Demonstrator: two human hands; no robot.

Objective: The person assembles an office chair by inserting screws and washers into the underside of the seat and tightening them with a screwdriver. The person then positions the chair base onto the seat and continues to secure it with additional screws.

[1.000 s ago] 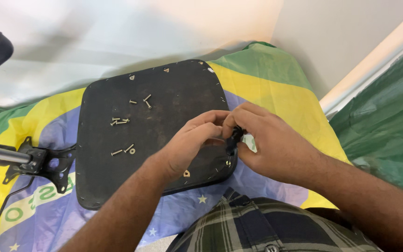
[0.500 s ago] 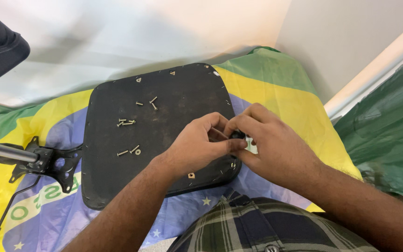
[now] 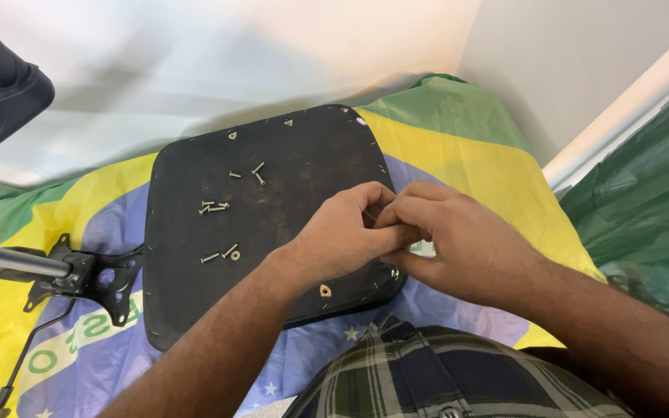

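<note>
Head view: since the earlier frame both hands have drawn closer together over the right edge of the black seat panel (image 3: pixel 272 224); the panel, the loose screws and the bracket lie as before.

The left hand (image 3: pixel 342 236) and right hand (image 3: pixel 458 248) meet above that edge, fingers (image 3: pixel 396 217) curled and pinched together on something small; what it is cannot be told, being hidden between them. A pale scrap shows just under the right hand.

The panel lies flat on a green, yellow and blue flag cloth (image 3: pixel 497 170). Loose screws (image 3: pixel 214 207) are scattered on its left half, well apart from the hands. A black metal bracket (image 3: pixel 87 275) lies just left of the panel.

Judgement: a small fitting is being worked at the panel's edge. The next move calls for a steady pinch and square alignment.
</note>
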